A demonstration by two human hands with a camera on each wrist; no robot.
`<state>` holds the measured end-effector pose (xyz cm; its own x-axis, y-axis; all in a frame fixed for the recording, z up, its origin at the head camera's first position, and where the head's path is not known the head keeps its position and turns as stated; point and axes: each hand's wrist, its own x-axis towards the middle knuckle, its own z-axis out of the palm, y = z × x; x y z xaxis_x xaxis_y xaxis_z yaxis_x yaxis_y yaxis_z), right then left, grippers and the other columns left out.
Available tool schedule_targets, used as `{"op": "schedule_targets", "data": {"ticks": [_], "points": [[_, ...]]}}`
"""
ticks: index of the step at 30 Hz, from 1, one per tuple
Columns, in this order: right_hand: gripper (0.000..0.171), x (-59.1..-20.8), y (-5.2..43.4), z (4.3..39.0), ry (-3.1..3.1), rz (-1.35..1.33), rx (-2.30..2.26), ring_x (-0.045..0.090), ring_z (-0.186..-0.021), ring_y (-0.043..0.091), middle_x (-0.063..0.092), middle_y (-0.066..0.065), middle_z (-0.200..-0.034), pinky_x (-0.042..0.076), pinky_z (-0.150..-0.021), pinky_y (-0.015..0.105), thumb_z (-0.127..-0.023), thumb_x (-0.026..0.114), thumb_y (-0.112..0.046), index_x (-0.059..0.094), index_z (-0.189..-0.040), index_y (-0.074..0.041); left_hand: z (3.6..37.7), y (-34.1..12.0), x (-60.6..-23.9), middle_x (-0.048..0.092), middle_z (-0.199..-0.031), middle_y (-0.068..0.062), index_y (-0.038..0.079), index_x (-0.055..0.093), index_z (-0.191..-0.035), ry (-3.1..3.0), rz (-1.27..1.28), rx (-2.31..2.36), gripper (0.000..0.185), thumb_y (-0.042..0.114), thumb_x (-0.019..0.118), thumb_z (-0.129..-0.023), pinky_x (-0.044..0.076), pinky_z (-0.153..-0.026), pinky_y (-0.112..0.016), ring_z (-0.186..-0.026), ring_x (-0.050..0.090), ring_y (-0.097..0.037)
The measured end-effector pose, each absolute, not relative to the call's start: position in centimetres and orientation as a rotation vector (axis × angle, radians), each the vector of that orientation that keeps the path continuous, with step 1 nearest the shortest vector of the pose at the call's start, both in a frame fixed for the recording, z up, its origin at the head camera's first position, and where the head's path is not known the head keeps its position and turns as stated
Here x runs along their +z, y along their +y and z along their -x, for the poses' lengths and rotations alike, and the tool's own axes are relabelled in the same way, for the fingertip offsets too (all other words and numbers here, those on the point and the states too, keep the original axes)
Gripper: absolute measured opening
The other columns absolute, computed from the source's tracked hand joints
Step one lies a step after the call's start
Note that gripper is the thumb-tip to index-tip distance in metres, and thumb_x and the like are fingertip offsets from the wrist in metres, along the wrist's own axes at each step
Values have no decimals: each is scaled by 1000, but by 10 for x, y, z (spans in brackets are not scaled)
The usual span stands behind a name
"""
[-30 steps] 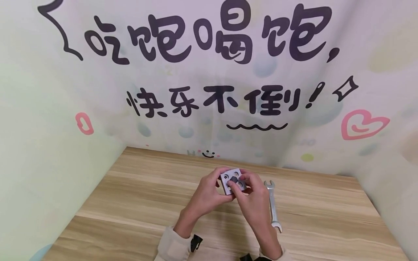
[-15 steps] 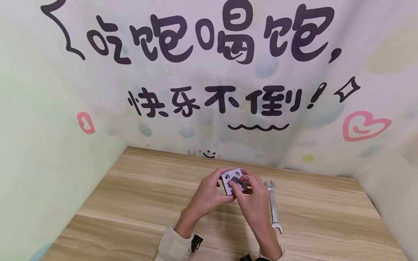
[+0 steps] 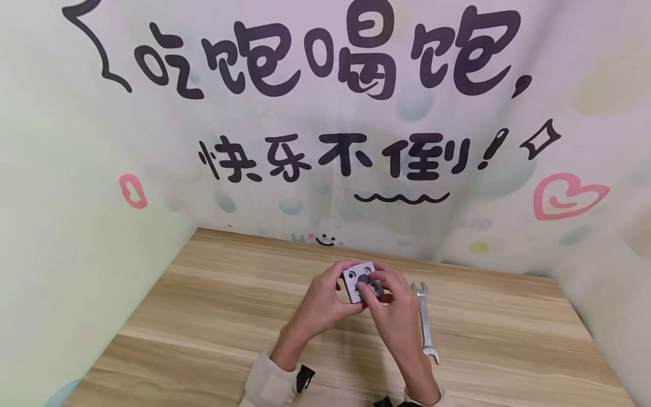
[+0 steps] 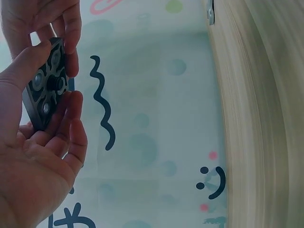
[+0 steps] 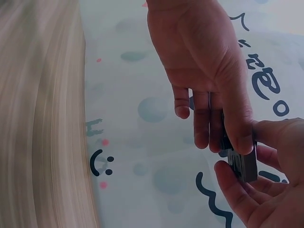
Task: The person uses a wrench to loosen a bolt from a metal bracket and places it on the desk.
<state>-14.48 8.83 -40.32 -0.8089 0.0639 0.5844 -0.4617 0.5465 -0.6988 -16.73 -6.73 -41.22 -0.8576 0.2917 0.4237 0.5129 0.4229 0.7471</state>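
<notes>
Seen from the head camera, two hands are meeting above a wooden table point(image 3: 213, 316): the left hand point(image 3: 321, 305) is cradling one grey metal block point(image 3: 361, 281) by its edge, fingers curled round it, while the right hand point(image 3: 394, 316) is pinching at the block's drilled face, where one dark bolt head and three open holes are showing. One wrench point(image 3: 425, 322) is lying flat just right of the hands, near the table's back edge; bare wood is stretching wide to the left. From the left wrist, the block point(image 4: 46, 85) is sitting between thumb and fingers point(image 4: 71, 118), its far side hidden by the palm. From the right wrist, the right hand point(image 5: 209, 61) is covering most of the block point(image 5: 243, 164), and the pinched part is too hidden to make out.
</notes>
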Motion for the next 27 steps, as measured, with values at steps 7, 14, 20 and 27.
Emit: {"op": "schedule_targets", "data": {"ticks": [7, 14, 20, 27], "points": [[21, -403, 89, 145, -2229, -331, 1235, 68, -82, 20, 68, 12, -118, 55, -60, 20, -81, 81, -5, 73, -100, -3, 167, -68, -411, 67, -119, -5, 7, 56, -130, -2424, 708, -1407, 66, 14, 88, -73, 50, -73, -29, -89, 58, -13], [22, -403, 89, 145, -2224, -355, 1256, 68, -82, 20, 68, 12, -119, 55, -60, 20, -81, 79, -2, 74, -103, -2, 168, -68, -412, 66, -119, -4, 7, 56, -130, -2417, 707, -1404, 66, 13, 88, -73, 48, -73, -27, -89, 58, -13], [23, -402, 89, 144, -2242, -370, 1269, 68, -86, 20, 67, 13, -122, 55, -62, 20, -82, 78, 0, 74, -105, -1, 168, -68, -411, 66, -118, -5, 6, 56, -130, -2403, 705, -1418, 66, 12, 88, -72, 51, -73, -34, -88, 58, -13], [25, -402, 89, 144, -2246, -383, 1278, 67, -92, 20, 66, 13, -123, 57, -62, 26, -83, 77, 1, 74, -107, -2, 168, -69, -411, 67, -117, -5, 6, 56, -129, -2392, 709, -1399, 66, 11, 88, -72, 47, -72, -25, -88, 58, -13]]}}
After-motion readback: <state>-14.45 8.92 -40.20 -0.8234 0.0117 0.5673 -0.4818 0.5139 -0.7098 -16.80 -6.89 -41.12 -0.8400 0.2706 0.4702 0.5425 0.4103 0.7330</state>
